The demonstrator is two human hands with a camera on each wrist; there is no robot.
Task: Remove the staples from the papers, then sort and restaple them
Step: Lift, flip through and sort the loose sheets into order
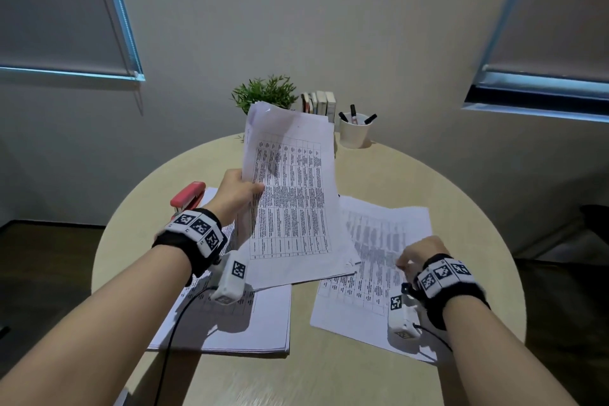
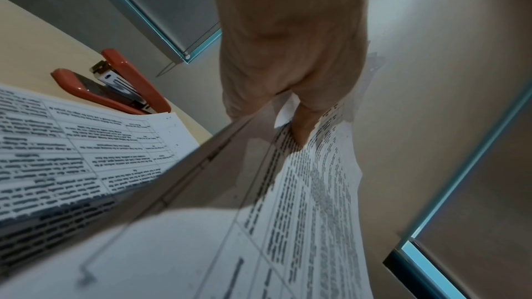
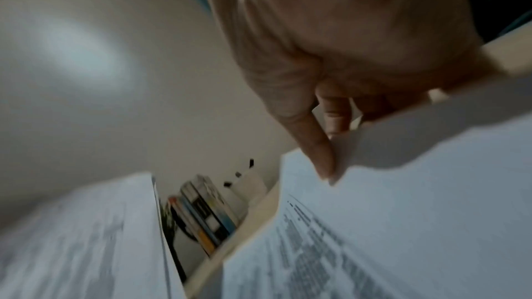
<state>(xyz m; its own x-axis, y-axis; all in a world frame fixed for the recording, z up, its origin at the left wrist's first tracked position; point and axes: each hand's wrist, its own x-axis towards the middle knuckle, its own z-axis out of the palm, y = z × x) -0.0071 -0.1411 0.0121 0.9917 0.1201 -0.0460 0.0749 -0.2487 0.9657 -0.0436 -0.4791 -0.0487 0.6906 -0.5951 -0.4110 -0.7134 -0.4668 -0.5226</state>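
While L hand (image 1: 238, 192) grips raised papers (image 1: 291, 194), R hand (image 1: 418, 254) fingertips pinch sheet (image 1: 372, 269) on table (image 1: 329, 379).

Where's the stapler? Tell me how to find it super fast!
Start at the round beige table and look to its left edge. There, just beyond the person's left hand, the stapler lies at the far corner of the paper stack. It is the only red thing on the table; everything near it is white paper.
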